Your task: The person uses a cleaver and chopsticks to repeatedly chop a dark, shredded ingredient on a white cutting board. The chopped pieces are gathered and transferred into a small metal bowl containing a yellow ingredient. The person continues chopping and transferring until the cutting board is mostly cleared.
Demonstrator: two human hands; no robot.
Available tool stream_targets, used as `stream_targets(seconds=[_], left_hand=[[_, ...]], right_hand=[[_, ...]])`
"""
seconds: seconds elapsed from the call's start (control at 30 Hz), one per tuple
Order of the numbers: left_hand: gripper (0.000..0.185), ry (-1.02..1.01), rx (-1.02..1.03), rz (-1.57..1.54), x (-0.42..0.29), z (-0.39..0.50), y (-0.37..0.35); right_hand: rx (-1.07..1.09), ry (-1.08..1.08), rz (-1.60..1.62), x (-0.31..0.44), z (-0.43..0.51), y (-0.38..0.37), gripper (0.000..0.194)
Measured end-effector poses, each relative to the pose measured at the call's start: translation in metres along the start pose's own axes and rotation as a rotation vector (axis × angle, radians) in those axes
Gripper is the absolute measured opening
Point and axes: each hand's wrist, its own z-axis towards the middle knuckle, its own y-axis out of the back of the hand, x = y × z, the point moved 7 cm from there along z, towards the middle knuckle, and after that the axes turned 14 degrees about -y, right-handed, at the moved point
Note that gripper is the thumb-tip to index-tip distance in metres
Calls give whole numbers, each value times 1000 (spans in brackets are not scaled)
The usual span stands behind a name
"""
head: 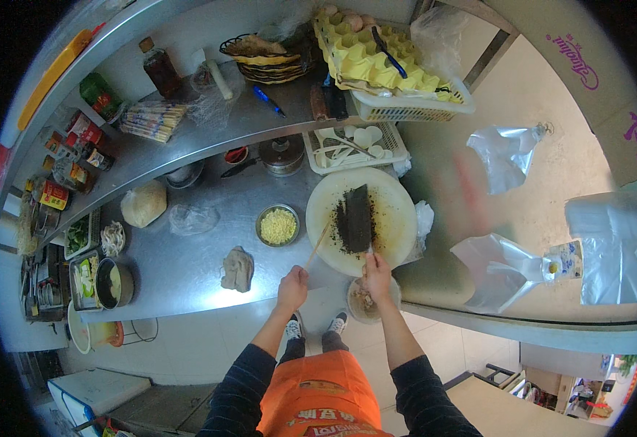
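My right hand (377, 278) grips the handle of a cleaver, its broad dark blade (358, 218) face up over a round chopping board (395, 240). Finely chopped dark bits (341, 226) lie around the blade and partly beneath it; the board is stained yellow-brown there. A thin wooden chopstick (318, 244) is in my left hand (293, 289), its tip over the board's left side; whether it is one stick or a pair I cannot tell. Left of the board stands a metal bowl of chopped pale yellow pieces (278, 226).
A crumpled grey cloth (237, 269) lies on the steel counter (187, 267). Below the board's front edge stands a waste bucket (373, 306). Behind the board is a basket of white spoons (354, 147). A steel shelf (209, 131) overhangs the counter, bearing bottles, chopsticks and yellow egg trays (373, 54).
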Motion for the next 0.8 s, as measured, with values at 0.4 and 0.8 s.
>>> stream_targets(seconds=[0.4,0.8], left_hand=[[28,-84,207,-157,-30,12,-47],[31,-110,125,-26,-31,87,-52]], right_hand=[[395,-453,744,-19,-2,33,35],[568,-509,833,-20,-34,79,36]])
